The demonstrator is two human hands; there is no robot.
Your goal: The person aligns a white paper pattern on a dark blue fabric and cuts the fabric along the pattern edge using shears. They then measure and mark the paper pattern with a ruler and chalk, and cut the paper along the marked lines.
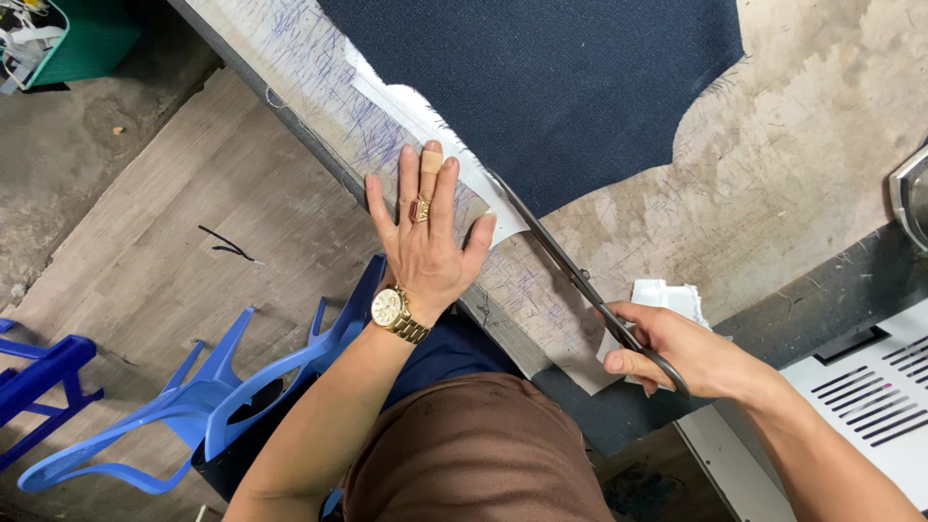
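My left hand (422, 237) lies flat, fingers spread, pressing the white strip (425, 121) on the scuffed, pen-scribbled table (773, 164). My right hand (677, 353) grips the scissors (570, 271), blades at the navy fabric (541, 87) edge. Blue plastic chairs (193, 406) stand on the grey floor (145, 242).

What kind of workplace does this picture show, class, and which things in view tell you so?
Probably a tailoring or garment-cutting workshop: the right hand works long scissors along dark navy fabric on a pen-marked cutting table, the left hand pressing a white pattern strip.
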